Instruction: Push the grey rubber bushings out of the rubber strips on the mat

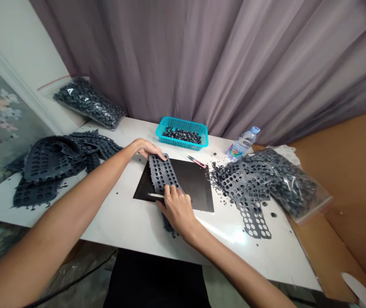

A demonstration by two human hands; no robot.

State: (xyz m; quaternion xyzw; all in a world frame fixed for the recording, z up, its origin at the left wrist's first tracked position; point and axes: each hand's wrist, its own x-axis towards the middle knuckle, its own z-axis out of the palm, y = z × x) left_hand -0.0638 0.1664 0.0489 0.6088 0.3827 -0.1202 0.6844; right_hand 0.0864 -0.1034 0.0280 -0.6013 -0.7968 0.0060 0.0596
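A dark grey rubber sheet full of round holes lies lengthwise over a black mat in the middle of the white table. My left hand rests on the sheet's far end, fingers pressing it down. My right hand sits on the near end of the sheet, fingers curled round a thin white stick-like tool that points left. The near tip of the sheet pokes out under my right wrist.
A pile of punched rubber sheets lies at the left. A teal basket of small black pieces stands at the back. Small scissors, a water bottle, loose sheets and bags of black pieces lie around.
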